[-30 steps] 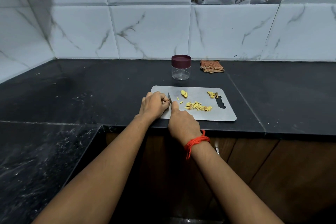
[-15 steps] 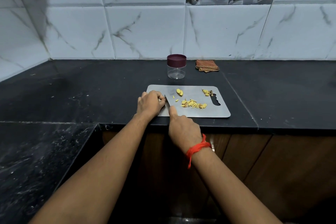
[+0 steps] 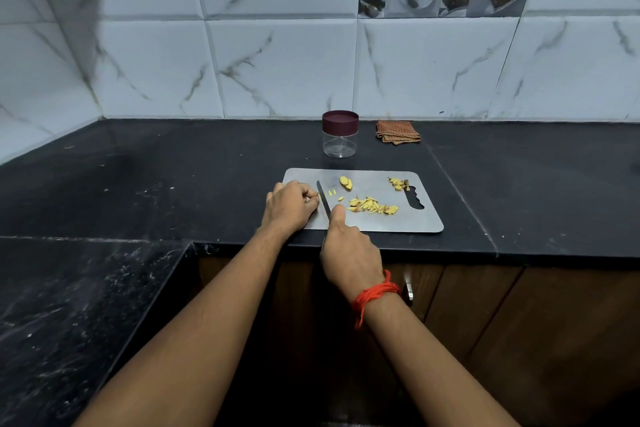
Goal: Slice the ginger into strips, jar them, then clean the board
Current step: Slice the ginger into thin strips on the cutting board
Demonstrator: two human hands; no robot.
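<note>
surface: a black polished stone counter [image 3: 173,184] runs under a wall of white marble-pattern tiles [image 3: 277,62].
board: a grey rectangular cutting board [image 3: 381,224] with a wavy handle cut-out lies at the counter's front edge.
right hand: the right hand [image 3: 349,253] is closed round the handle of a small dark-bladed knife [image 3: 323,199], with the thumb laid forward. the blade points away from the person across the board's left part.
left hand: the left hand [image 3: 291,206] rests on the board's left end, fingers curled, fingertips just beside the blade. whether it pins a piece of ginger cannot be told.
ginger: a loose pile of yellow ginger strips [image 3: 372,205] lies mid-board, right of the blade. one uncut yellow ginger chunk [image 3: 345,182] sits behind the pile. a small heap of trimmings [image 3: 398,183] lies near the cut-out.
jar: a clear round jar [image 3: 340,133] with a maroon lid stands behind the board, apart from it, with the lid on.
cloth: a folded brown checked cloth [image 3: 397,132] lies just right of the jar.
step in hand: slicing, judged well advanced but unfinished. jarring and cleaning are not yet begun.
next move: probably a downward cut close to the left fingertips, which calls for tucked fingers and a steady blade. the lid must come off before any transfer.
hidden: the hands cover the knife handle and whatever lies under the left fingers. the trimmings are too small to identify.
</note>
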